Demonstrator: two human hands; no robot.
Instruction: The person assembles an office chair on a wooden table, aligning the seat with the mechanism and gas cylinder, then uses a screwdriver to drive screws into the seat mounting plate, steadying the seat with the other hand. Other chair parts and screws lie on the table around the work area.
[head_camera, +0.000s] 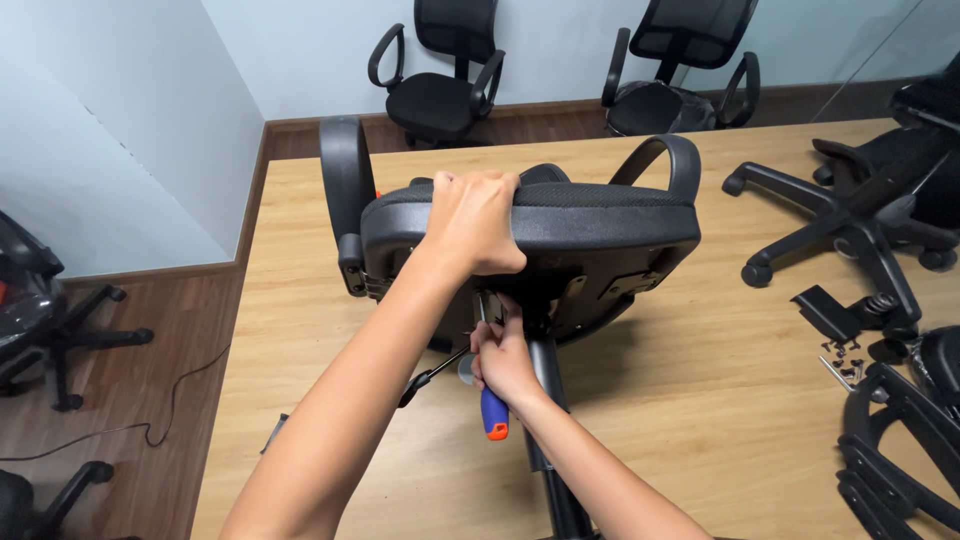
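While the office chair seat (590, 235) lies tipped on its side on the wooden bench (700, 400), underside toward the camera, the left hand (472, 220) grips its upper padded edge, fingers curled over the rim and closed on it. Right hand (503, 355) sits just below, at 6 o'clock from the left, fingers wrapped shut around a screwdriver (490, 395) with a blue and orange handle, the handle end pointing down toward the camera and the shaft running up to the metal plate under the seat. A black lever (430, 376) projects from the mechanism toward 8 o'clock of the right hand. Two curved armrests (345, 185) rise at either end of the seat. At 3 o'clock on the bench lie a black star base with castors (840, 225) and a small cluster of loose screws (843, 358). Two assembled chairs (440, 80) stand on the floor at 12 o'clock, beyond the bench.
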